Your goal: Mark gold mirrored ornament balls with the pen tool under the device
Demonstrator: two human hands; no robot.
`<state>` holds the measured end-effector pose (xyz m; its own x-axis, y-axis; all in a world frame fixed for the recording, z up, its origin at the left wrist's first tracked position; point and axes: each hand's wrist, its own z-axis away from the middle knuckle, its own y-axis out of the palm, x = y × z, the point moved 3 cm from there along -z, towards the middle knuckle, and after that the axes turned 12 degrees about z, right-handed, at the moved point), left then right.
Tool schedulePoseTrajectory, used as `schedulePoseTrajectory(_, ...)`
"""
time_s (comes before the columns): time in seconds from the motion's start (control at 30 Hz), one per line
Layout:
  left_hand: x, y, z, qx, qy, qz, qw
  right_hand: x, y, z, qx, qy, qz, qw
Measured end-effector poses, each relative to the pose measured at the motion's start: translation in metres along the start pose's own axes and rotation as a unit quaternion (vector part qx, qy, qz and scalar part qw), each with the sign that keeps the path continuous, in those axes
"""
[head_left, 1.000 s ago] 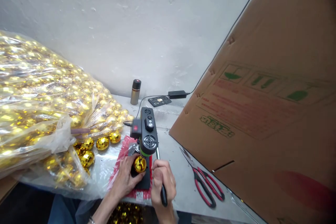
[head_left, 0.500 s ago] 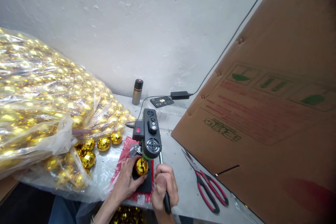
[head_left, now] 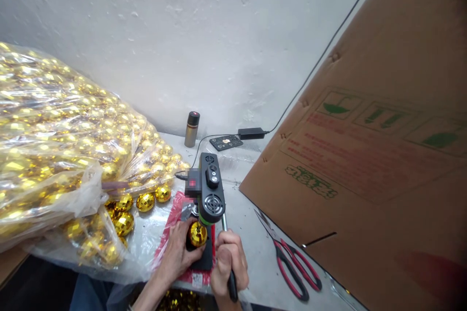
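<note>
A shiny gold faceted ball (head_left: 198,234) sits on the dark base beneath the head of a black hand-press machine (head_left: 211,187). My left hand (head_left: 178,250) curls round the ball's left side, thumb below it and fingers at its top. On the right, my right hand (head_left: 229,265) is wrapped round the black grip of the machine's metal lever (head_left: 232,284). Red plastic wrap (head_left: 171,218) lies under the base.
A large clear bag (head_left: 73,131) of gold balls fills the left, with loose balls (head_left: 145,202) beside it. Scissors (head_left: 292,262) lie at right by a big cardboard box (head_left: 346,155). Behind stand a bottle (head_left: 191,129), a phone (head_left: 226,142) and a power adapter (head_left: 251,133).
The whole view has shifted very slightly. Both hands keep the same holds on the ball and the lever.
</note>
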<state>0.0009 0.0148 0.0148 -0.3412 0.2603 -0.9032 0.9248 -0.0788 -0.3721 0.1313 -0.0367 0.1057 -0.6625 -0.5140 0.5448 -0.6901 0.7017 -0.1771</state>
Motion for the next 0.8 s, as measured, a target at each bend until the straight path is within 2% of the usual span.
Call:
schedulePoseTrajectory(0.5,0.005,0.002,-0.001,-0.003,-0.003,0.011,1.0,-0.002,0.003,-0.002,-0.023,-0.02,-0.001,1.0)
schedulePoseTrajectory(0.8,0.001,0.002,-0.001,0.001,-0.013,0.015,1.0,-0.011,0.008,0.01,-0.017,-0.086,0.068,0.994)
